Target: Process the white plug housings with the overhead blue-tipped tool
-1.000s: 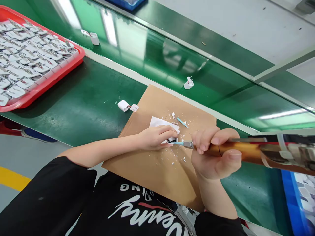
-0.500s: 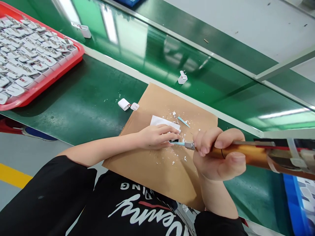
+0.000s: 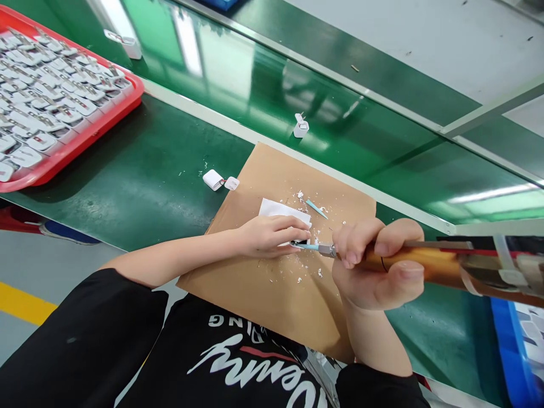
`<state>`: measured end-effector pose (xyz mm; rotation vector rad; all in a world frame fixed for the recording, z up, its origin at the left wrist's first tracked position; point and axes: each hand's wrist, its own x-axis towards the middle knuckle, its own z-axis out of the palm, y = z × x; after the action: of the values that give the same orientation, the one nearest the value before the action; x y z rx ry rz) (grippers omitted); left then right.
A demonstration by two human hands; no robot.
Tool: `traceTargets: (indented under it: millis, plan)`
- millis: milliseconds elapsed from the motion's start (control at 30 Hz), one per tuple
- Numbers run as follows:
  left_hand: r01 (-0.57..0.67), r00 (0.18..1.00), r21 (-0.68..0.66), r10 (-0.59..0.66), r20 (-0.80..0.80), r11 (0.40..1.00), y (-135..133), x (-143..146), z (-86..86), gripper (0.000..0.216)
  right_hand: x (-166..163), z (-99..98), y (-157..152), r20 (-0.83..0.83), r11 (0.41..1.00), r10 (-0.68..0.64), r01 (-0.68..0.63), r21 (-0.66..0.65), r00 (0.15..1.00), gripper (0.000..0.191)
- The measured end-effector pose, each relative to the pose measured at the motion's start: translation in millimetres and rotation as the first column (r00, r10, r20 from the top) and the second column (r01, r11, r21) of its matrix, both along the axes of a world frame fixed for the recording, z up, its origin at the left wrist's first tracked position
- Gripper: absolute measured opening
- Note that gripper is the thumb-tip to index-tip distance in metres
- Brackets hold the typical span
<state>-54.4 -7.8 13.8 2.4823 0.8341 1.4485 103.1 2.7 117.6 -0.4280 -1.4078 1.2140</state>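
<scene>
My left hand (image 3: 272, 235) is closed over a small white part (image 3: 296, 242) and presses it down on a brown cardboard sheet (image 3: 272, 294). My right hand (image 3: 376, 263) is wrapped round the wooden handle of a knife-like tool (image 3: 429, 266). The tool's thin light-blue blade (image 3: 306, 247) touches the part under my left fingers. A white paper (image 3: 276, 208) lies just beyond my left hand. White shavings are scattered over the cardboard around the blade.
A red tray (image 3: 85, 141) full of white parts stands at the far left. Two white pieces (image 3: 215, 180) lie on the green table by the cardboard. White chargers (image 3: 300, 127) ride the green belt (image 3: 255, 90). A spare blue blade (image 3: 316, 208) lies on the cardboard. A blue bin (image 3: 516, 351) stands at right.
The chargers on the belt have travelled to the left. Both hands stay in place, with the blade still on the part.
</scene>
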Motion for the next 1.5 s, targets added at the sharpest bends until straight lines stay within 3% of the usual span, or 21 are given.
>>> traceTargets:
  millis: [200, 433, 767, 1100, 1500]
  plan:
    - [0.005, 1.000, -0.009, -0.005, 0.003, 1.000, 0.6, -0.1, 1.3, 0.016, 0.7, -2.6, 2.8, -0.001, 1.000, 0.001, -0.001, 0.014, 1.000, 0.023]
    - [0.036, 0.999, -0.147, -0.041, -0.032, 0.989, 1.8, -1.1, -2.2, 0.025, 2.5, -3.9, 7.7, -0.022, 1.000, -0.004, 0.005, 0.025, 1.000, 0.021]
    - [0.017, 1.000, -0.051, -0.017, -0.008, 0.999, 5.5, -3.2, -2.7, 0.049, 6.4, -4.3, 9.7, -0.008, 1.000, -0.013, 0.013, 0.022, 1.000, 0.020]
    - [-0.036, 0.997, 0.000, 0.036, -0.061, 0.999, 6.7, -4.7, -2.7, 0.054, 5.0, -2.3, 8.4, 0.005, 1.000, -0.013, 0.013, -0.012, 1.000, 0.023]
    - [-0.060, 0.997, 0.039, 0.062, -0.050, 0.997, 7.4, -3.3, -3.3, 0.044, 5.4, -3.8, 9.7, 0.010, 0.999, -0.040, 0.040, -0.008, 0.999, 0.024]
